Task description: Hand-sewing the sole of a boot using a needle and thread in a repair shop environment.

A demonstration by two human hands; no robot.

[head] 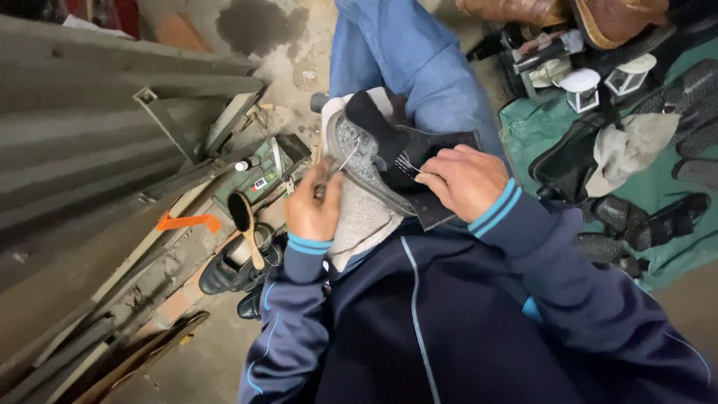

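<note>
Floor: bare concrete (288, 56), stained dark in one patch and littered with grit. Left side: grey corrugated metal sheeting (82, 150), lying at a slant with metal framing strips along its lower edge. Right side: a green tarpaulin (542, 131) spread on the floor, carrying dark shoes (658, 221) and sandals. Light is flat, even daylight; no windows in view.
</note>
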